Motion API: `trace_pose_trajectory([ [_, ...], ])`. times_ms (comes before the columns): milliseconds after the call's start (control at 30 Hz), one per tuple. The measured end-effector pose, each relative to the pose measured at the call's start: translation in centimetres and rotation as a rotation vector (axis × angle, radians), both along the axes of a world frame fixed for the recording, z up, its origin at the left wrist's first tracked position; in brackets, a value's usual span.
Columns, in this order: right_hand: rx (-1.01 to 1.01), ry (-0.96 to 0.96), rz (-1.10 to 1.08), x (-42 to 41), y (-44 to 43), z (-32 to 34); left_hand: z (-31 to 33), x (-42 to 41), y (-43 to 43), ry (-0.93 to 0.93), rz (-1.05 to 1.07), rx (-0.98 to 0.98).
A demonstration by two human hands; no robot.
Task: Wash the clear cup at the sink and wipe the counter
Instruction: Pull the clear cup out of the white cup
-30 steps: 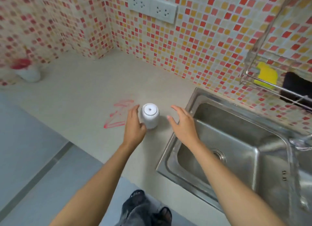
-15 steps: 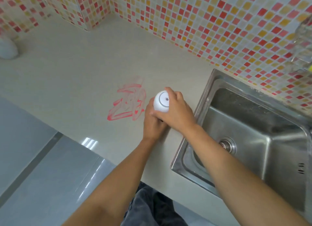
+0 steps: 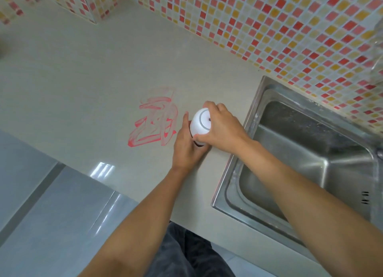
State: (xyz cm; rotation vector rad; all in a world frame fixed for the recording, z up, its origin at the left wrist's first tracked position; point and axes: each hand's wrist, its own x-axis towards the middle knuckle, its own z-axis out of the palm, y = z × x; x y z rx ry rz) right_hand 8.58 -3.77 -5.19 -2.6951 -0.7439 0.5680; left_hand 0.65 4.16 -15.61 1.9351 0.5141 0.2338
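A white, rounded cup (image 3: 200, 123) stands upside down on the beige counter (image 3: 93, 86), just left of the steel sink (image 3: 306, 152). My left hand (image 3: 186, 144) wraps round its lower part from the near side. My right hand (image 3: 221, 127) grips its upper part from the right, fingers curled over the top. The cup's lower edge is hidden by both hands. A red scribbled smear (image 3: 155, 121) marks the counter directly left of the cup.
A mosaic tile wall (image 3: 269, 28) in red, orange and cream runs behind counter and sink. The counter's front edge drops to a grey tiled floor (image 3: 51, 214) at the lower left. My dark trousers (image 3: 186, 256) show below.
A second ago both hands were open on either side of the cup; now both hold it. The camera has tilted down and closer, so the sockets and rack have left view.
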Motion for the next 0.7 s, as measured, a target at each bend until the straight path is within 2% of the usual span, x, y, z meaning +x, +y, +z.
trace_pose_trajectory([
  [200,0.006,0.124,0.261,1.3,-0.5,1.5,-0.1,0.2,0.2,-0.019,-0.023,-0.059],
  [433,-0.057,-0.064,0.339,2.3,-1.7,5.6,0.3,0.0,-0.1,0.016,-0.047,0.038],
  [533,0.018,-0.052,0.253,2.3,-2.7,7.4,0.4,0.0,-0.3,0.025,-0.025,0.057],
  [700,0.315,0.016,-0.074,3.9,-5.4,9.8,0.6,0.2,-0.4,0.042,-0.015,0.059],
])
